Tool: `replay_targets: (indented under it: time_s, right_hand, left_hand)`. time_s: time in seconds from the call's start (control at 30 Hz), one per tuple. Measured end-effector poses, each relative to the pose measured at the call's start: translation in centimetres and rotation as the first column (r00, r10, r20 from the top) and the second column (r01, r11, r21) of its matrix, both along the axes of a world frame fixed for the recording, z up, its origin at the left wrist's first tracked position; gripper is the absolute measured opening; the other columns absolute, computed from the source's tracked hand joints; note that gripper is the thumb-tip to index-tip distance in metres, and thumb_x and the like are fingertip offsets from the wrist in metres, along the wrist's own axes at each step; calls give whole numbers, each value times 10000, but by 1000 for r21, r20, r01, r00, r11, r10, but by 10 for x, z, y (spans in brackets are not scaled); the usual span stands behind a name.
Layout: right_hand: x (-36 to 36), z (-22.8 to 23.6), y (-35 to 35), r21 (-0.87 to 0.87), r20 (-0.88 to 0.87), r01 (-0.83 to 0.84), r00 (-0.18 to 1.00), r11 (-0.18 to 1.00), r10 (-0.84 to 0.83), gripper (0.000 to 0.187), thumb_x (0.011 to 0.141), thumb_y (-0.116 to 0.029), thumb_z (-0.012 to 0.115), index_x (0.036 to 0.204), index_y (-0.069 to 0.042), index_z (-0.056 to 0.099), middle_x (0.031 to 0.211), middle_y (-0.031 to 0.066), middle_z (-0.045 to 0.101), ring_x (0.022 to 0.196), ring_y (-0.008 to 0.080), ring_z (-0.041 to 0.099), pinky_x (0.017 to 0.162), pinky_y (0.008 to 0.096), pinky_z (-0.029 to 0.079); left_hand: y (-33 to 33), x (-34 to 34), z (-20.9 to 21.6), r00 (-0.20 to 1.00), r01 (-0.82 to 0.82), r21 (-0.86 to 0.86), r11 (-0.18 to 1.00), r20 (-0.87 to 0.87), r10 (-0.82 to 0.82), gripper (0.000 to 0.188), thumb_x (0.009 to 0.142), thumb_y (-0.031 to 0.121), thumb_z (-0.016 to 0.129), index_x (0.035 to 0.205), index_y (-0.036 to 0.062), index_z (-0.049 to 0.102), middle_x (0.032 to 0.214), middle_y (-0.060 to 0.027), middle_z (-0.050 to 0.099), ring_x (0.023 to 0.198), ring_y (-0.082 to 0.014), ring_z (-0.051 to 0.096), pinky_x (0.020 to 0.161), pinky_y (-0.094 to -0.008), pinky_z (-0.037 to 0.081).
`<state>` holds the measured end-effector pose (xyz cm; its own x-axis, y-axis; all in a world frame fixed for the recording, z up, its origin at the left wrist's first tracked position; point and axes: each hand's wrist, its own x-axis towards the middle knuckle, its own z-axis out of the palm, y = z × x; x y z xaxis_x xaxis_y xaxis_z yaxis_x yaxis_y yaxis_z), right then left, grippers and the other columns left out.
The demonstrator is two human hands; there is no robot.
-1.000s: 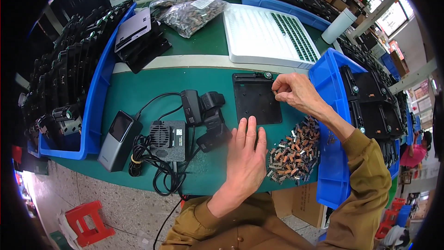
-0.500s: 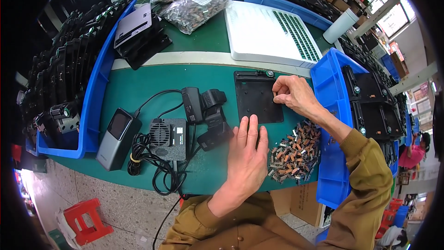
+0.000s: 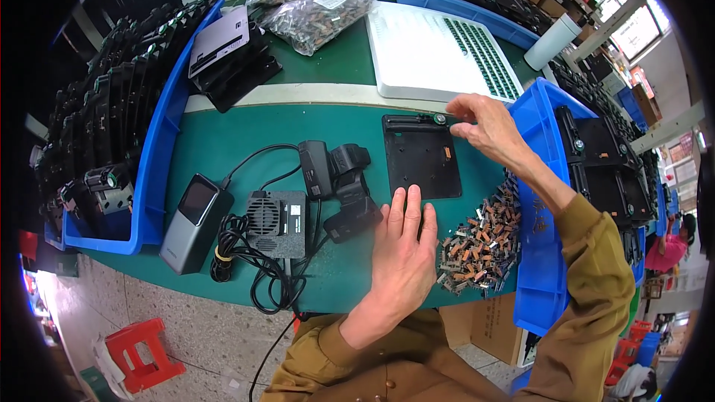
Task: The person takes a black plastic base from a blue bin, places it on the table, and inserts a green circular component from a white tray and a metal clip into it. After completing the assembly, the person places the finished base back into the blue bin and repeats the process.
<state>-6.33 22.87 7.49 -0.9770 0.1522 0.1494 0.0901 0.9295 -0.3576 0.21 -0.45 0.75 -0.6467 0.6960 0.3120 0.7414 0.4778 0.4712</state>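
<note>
A flat black plastic panel (image 3: 417, 167) lies on the green mat, with a raised bar and a small round green-and-silver part (image 3: 440, 119) along its far edge. One small orange-brown component (image 3: 447, 152) sits on the panel's right side. My left hand (image 3: 406, 249) lies flat, its fingertips at the panel's near edge. Above the panel's far right corner is my right hand (image 3: 488, 130), thumb and forefinger apart beside the round part, with nothing visible between them. A pile of small orange-brown and metal components (image 3: 480, 246) lies to the right of my left hand.
Blue bins with black panels stand at the right (image 3: 540, 253) and left (image 3: 153, 171). A power bank (image 3: 195, 216), a grey vented box (image 3: 275, 223) and tangled cables occupy the left of the mat. Behind are a white tray (image 3: 417, 52) and a bag of components (image 3: 316, 18).
My right hand has moved up from the panel's right side to its far right corner, and its fingers have parted. The orange-brown component now shows on the panel. My left hand stays.
</note>
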Motion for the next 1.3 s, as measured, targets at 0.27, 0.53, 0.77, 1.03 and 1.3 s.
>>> replay_targets:
  time_s: [0.27,0.53,0.77,1.03,1.3]
  right_hand:
    - [-32,-22,-1,42,91,-253,964,967,248,401,670,-8,676,1068,21,639,1040,222,632,1008,379,613,871,461,485]
    - [-16,-13,10,204,-39,-266,959,942,279,238,667,37,638,905,43,628,896,214,620,920,402,608,797,467,500]
    - [56,92,29,457,-182,42,982,889,47,301,705,-63,624,995,14,600,875,200,618,855,384,613,745,473,488]
    - [272,202,127,360,-269,665,745,654,-610,418,654,-178,700,1024,10,649,1021,192,657,981,335,637,853,390,505]
    - [425,174,194,66,-178,949,316,309,-932,414,620,-86,712,1023,-6,665,947,142,683,931,293,657,811,373,509]
  left_hand:
    - [-2,0,-2,1000,3,11,1000,12,-3,488,831,99,646,1279,-45,519,1452,-249,357,1359,-409,328,1102,-523,293]
    - [6,0,9,996,64,105,992,47,-69,710,792,50,664,1423,-43,354,1502,-282,259,1386,-436,280,1122,-513,271]
    - [1,0,11,996,-11,186,982,86,-5,864,744,-37,662,1474,-74,203,1527,-292,201,1406,-449,235,1158,-464,233]
    - [0,5,11,998,37,126,991,50,-44,811,783,-10,633,1473,-74,213,1524,-271,233,1390,-433,267,1148,-474,243]
    - [-3,1,5,999,33,85,996,36,-36,798,786,-5,631,1475,-57,231,1525,-252,250,1394,-414,272,1147,-461,243]
